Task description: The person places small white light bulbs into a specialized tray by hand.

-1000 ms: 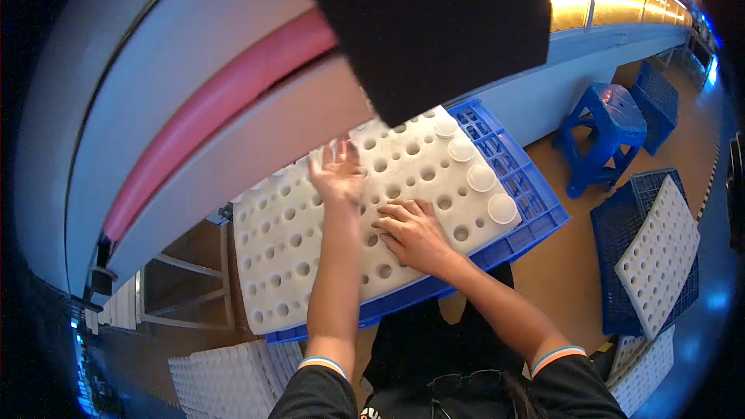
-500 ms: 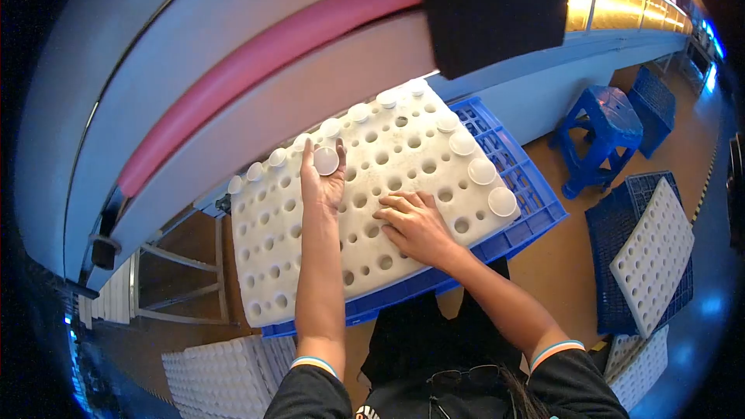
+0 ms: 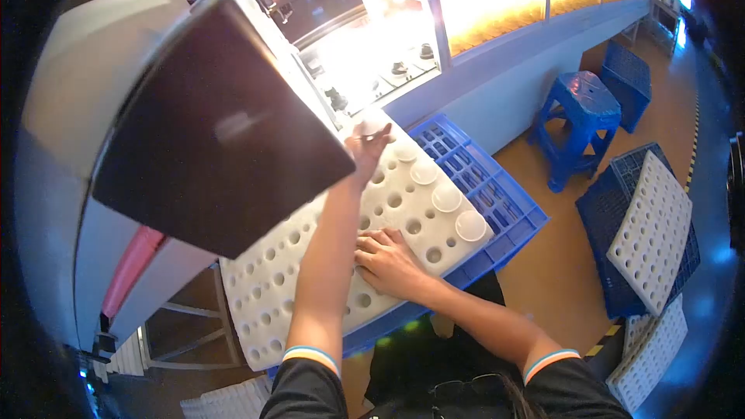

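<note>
A white foam board (image 3: 268,279) with rows of round holes lies across a blue plastic crate (image 3: 512,221). Several white round cups sit along its right edge, one of them a cup (image 3: 470,226) at the near corner. My left hand (image 3: 368,147) reaches to the far end of the board, its fingers closed at a pale cup (image 3: 374,126) that is partly blurred by glare. My right hand (image 3: 388,264) rests on the middle of the board, fingers slightly bent and holding nothing. A dark panel hides the board's left far part.
The large dark panel (image 3: 225,132) stands at the upper left, close to my left forearm. Beyond the board is a brightly lit machine (image 3: 497,12). A blue stool (image 3: 587,101) and another holed board (image 3: 654,233) on dark crates are at the right.
My left hand has moved away to the board's far end with the cup. My view has shifted, so the dark panel now covers more of the left side. My right hand still rests on the board.
</note>
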